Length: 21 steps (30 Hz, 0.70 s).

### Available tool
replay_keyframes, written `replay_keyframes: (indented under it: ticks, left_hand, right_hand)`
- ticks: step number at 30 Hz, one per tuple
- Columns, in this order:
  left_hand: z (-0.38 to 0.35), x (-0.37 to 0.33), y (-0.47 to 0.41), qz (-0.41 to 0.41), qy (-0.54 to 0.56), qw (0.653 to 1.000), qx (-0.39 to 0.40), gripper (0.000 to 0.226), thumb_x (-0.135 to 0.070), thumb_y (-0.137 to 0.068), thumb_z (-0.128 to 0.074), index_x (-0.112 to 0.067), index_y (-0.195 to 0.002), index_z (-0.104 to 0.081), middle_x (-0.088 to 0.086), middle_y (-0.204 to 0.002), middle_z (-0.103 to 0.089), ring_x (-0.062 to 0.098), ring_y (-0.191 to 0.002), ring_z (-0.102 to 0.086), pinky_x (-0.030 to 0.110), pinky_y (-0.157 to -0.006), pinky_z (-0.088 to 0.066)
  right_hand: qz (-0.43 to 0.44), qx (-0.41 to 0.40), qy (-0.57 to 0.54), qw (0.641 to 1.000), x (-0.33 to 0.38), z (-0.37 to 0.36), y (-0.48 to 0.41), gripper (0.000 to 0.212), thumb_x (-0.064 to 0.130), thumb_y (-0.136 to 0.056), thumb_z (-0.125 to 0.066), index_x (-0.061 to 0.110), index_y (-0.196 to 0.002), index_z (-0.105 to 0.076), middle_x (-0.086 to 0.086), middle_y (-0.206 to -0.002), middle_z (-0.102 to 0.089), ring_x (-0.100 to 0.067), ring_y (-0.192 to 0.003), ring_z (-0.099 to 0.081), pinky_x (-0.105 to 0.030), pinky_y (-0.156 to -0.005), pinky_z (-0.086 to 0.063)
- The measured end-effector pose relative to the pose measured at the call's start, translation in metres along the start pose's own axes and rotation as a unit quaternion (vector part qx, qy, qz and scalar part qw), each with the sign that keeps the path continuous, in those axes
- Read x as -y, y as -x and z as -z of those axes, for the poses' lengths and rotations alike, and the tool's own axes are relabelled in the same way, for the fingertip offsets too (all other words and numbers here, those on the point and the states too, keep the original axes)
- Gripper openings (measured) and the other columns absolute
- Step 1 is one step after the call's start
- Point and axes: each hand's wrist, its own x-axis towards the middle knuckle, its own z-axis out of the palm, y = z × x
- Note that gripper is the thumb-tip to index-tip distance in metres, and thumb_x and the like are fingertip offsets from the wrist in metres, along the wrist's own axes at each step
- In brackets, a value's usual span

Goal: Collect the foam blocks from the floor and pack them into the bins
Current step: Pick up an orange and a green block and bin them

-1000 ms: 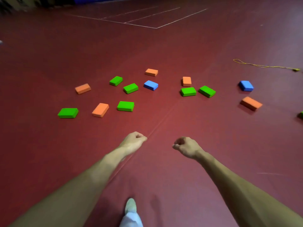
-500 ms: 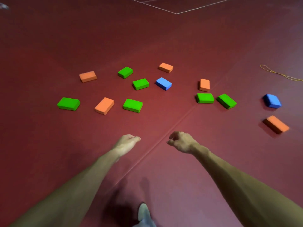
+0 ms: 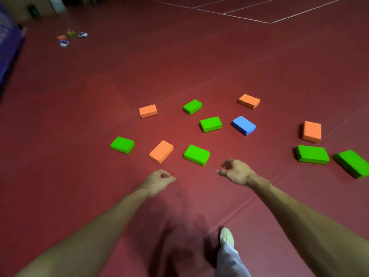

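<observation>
Foam blocks [image 3: 209,122], eleven in the head view, lie flat on the red floor [image 3: 199,66], none touching another. Nearest row, left to right: left green block [image 3: 122,144], near orange block [image 3: 161,151], near green block [image 3: 196,155]. Behind this row sit the centre green block [image 3: 212,125] and, just beside it on the right, the blue block [image 3: 243,125]. Farthest row: far-left orange block [image 3: 148,111], far green block [image 3: 192,106], far orange block [image 3: 249,101]. Well apart on the right, the right orange block [image 3: 311,131] sits just behind the right green block [image 3: 312,154]; the edge green block [image 3: 352,163] lies near the frame border. Both bare forearms extend forward over the floor. Left hand [image 3: 157,179]: fingers curled into the palm, holding nothing, positioned just short of the near orange block. Right hand [image 3: 236,172]: fingers relaxed and partly spread, thumb out, holding nothing, positioned near the right end of the near green block without contact. A pale shoe [image 3: 226,235] and light trouser leg [image 3: 229,260] occupy the lower centre. White lines [image 3: 269,22] cross the floor at the upper right. Small items [image 3: 69,37] at the upper left are too blurred to identify.
</observation>
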Motion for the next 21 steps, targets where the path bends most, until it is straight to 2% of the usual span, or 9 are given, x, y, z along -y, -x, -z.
replay_keyframes:
  ticks: [5,8,10,12,15,18,21]
  left_hand:
    - [0.020,-0.079,-0.089,0.017,-0.020,1.000,-0.017,0.023,-0.037,-0.088,-0.064,-0.019,-0.103,-0.063,0.007,-0.118,-0.065,0.023,-0.112,-0.059,0.027,-0.089,-0.041]
    - [0.041,-0.113,-0.137,0.025,-0.010,0.999,-0.043,0.017,-0.038,-0.088,-0.063,-0.024,-0.098,-0.060,0.006,-0.114,-0.065,0.023,-0.108,-0.059,0.027,-0.081,-0.039]
    - [0.053,-0.122,-0.163,0.035,0.001,0.998,-0.048,0.019,-0.037,-0.088,-0.063,-0.023,-0.100,-0.061,0.005,-0.114,-0.064,0.023,-0.108,-0.059,0.028,-0.083,-0.040]
    - [0.065,-0.122,-0.188,0.051,0.021,0.997,-0.049,0.023,-0.039,-0.084,-0.065,-0.023,-0.099,-0.061,0.005,-0.115,-0.064,0.022,-0.108,-0.059,0.028,-0.087,-0.042]
    - [0.089,-0.111,-0.232,0.077,0.049,0.995,-0.052,0.042,-0.049,-0.067,-0.061,-0.022,-0.100,-0.062,0.002,-0.114,-0.065,0.018,-0.106,-0.060,0.028,-0.090,-0.043]
    - [0.116,-0.083,-0.293,0.093,0.077,0.991,-0.064,0.032,-0.035,-0.085,-0.066,-0.016,-0.111,-0.062,0.003,-0.117,-0.063,0.019,-0.109,-0.058,0.027,-0.089,-0.040]
    - [0.150,-0.050,-0.364,0.113,0.120,0.984,-0.074,0.039,-0.032,-0.090,-0.063,-0.013,-0.123,-0.055,0.001,-0.117,-0.056,0.019,-0.115,-0.053,0.026,-0.092,-0.037]
  right_hand:
    - [0.004,0.016,-0.007,1.000,-0.016,0.055,-0.099,0.042,0.040,-0.088,-0.064,0.012,-0.119,-0.061,-0.011,-0.123,-0.061,-0.025,-0.112,-0.057,-0.028,-0.092,-0.043]
    - [0.015,0.023,-0.002,1.000,-0.007,0.086,-0.157,0.044,0.040,-0.089,-0.063,0.011,-0.121,-0.060,-0.011,-0.123,-0.061,-0.026,-0.113,-0.056,-0.029,-0.092,-0.043]
    - [0.026,0.036,0.003,0.999,0.009,0.097,-0.192,0.044,0.039,-0.090,-0.063,0.010,-0.122,-0.059,-0.011,-0.124,-0.061,-0.026,-0.115,-0.056,-0.028,-0.092,-0.042]
    - [0.038,0.051,0.004,0.998,0.029,0.100,-0.228,0.044,0.038,-0.090,-0.062,0.010,-0.123,-0.058,-0.009,-0.124,-0.061,-0.025,-0.116,-0.056,-0.027,-0.092,-0.042]
    - [0.044,0.079,0.004,0.996,0.065,0.092,-0.282,0.042,0.038,-0.090,-0.063,0.011,-0.122,-0.058,-0.008,-0.121,-0.063,-0.024,-0.114,-0.057,-0.026,-0.091,-0.043]
    - [0.048,0.105,0.020,0.993,0.107,0.074,-0.342,0.040,0.038,-0.089,-0.064,0.014,-0.120,-0.058,-0.007,-0.118,-0.065,-0.024,-0.111,-0.059,-0.026,-0.089,-0.044]
    - [0.049,0.116,0.031,0.992,0.162,0.047,-0.411,0.041,0.038,-0.089,-0.063,0.014,-0.123,-0.058,-0.007,-0.119,-0.065,-0.024,-0.116,-0.057,-0.025,-0.090,-0.042]
